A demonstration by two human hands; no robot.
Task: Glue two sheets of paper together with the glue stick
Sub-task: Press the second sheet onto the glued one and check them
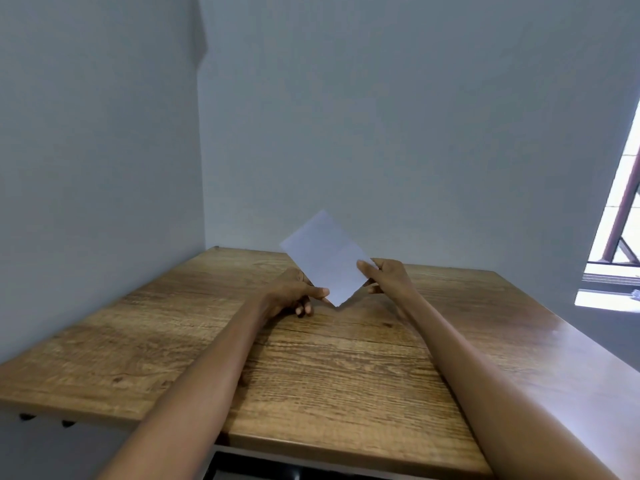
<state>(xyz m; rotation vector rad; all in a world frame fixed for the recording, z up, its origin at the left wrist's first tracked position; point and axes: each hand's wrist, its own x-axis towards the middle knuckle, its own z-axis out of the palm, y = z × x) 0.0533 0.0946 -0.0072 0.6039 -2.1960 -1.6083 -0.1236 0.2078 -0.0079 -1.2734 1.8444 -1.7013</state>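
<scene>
A white sheet of paper (327, 258) is held up above the wooden table (329, 368), tilted so one corner points down toward the tabletop. My left hand (294, 294) pinches its lower left edge between thumb and fingers. My right hand (388, 277) grips its lower right edge. I cannot tell whether this is one sheet or two pressed together. No glue stick is in view.
Grey walls meet in a corner behind the table's far left end. A window with a brown frame (620, 216) is at the right. The table's front edge runs near the bottom, with a dark gap (294, 469) below it.
</scene>
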